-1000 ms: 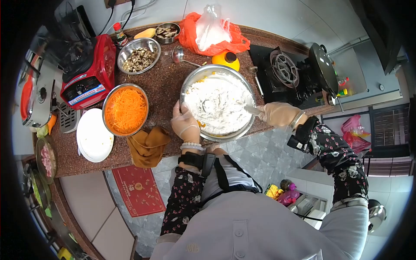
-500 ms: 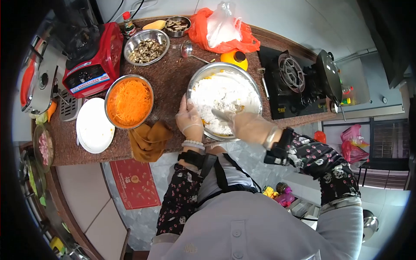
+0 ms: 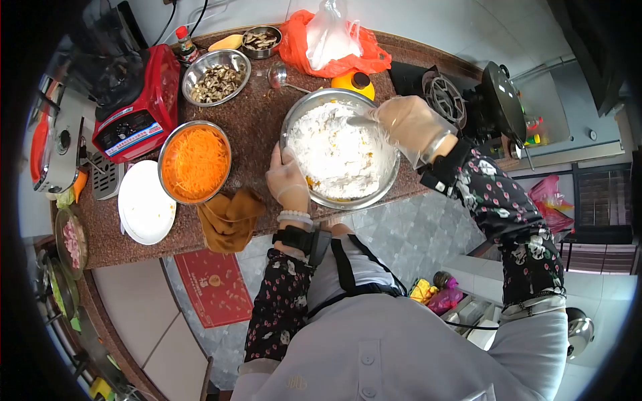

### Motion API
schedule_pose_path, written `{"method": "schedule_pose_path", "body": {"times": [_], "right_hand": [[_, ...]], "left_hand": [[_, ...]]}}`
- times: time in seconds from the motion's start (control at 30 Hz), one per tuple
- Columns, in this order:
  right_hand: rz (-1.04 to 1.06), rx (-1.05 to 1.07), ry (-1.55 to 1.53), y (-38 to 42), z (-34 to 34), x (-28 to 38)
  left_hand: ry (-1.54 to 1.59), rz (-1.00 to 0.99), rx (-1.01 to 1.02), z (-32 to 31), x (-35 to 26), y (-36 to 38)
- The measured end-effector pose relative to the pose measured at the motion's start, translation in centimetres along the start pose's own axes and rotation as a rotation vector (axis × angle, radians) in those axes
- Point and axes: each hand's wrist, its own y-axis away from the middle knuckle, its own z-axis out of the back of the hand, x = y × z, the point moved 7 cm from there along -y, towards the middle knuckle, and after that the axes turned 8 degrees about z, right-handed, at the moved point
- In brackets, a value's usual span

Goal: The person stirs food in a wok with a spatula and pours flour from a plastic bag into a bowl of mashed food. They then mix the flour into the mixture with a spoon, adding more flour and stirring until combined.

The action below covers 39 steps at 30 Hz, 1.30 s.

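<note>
Gloved left hand [image 3: 288,184] braced at left rim of steel mixing bowl [image 3: 383,188], can't tell if fingers really pinch it. Bowl sits by near counter [image 3: 257,120] edge, floury mix [image 3: 334,147] inside. Gloved right hand [image 3: 409,125] grasps metal utensil [image 3: 360,121], tip in flour. IMO: steady rim, slow low strokes from bottom, otherwise flour flies. Around, left to right: red blender [image 3: 134,137], white plate [image 3: 147,204], shredded carrots [image 3: 196,164], chopped mushrooms [image 3: 217,83], brown cloth [image 3: 231,219], ladle [image 3: 277,75]. Yellow jar [image 3: 344,81] crowds far rim; gas burner [image 3: 443,100] right.

Kitchen (burner [image 3: 444,98], blender [image 3: 162,87], apparently a wok [image 3: 503,110])
</note>
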Motion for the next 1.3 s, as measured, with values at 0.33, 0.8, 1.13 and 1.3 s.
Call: {"method": "schedule_pose_path", "body": {"times": [0.33,0.8,1.13,1.3], "right_hand": [[0.043,0.075,-0.031,3.6,-3.4,0.3],[0.228,0.014,-0.551,8.6,-1.4,3.6],[0.109,0.074,-0.541,6.5,-3.9,9.0],[0.048,0.058,-0.53,6.2,-3.4,10.9]], "left_hand": [[0.045,0.03,-0.016,0.1,0.0,0.2],[0.057,-0.026,-0.031,0.3,-0.3,0.7],[0.214,-0.007,0.046,-0.6,1.1,0.2],[0.234,0.04,0.08,-0.9,1.3,0.0]]}}
